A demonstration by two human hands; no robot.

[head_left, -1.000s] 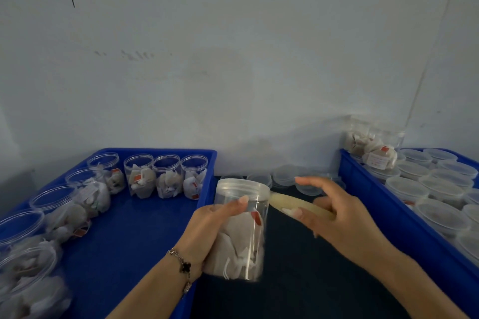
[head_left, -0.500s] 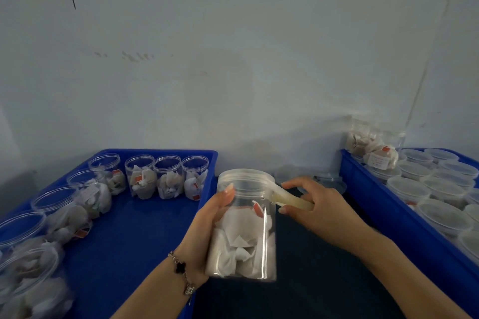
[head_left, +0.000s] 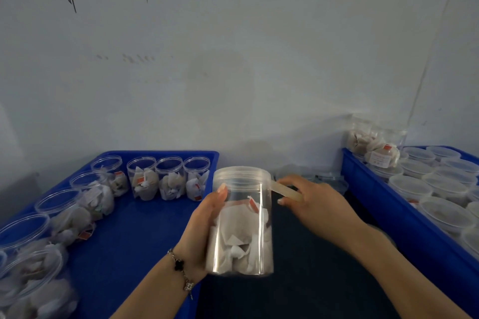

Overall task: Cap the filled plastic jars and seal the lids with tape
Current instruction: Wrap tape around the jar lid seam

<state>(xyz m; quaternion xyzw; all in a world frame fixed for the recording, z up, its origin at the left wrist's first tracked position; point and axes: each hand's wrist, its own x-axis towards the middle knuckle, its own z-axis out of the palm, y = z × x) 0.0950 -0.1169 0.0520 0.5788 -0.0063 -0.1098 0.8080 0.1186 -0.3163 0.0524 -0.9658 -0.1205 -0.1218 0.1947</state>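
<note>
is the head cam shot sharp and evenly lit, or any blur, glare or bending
Head view: dim, bluish, even light with no hard shadows; the held jar shows faint glare streaks on its wall; the open jars at the lower left edge are smeared and stretched by the wide lens; the left hand and right hand look slightly soft.

Both forearms are seen bare, with no sleeves. A thin chain bracelet (head_left: 181, 270) with 1 black clover charm and 1 pale charm is worn on the left wrist.
</note>
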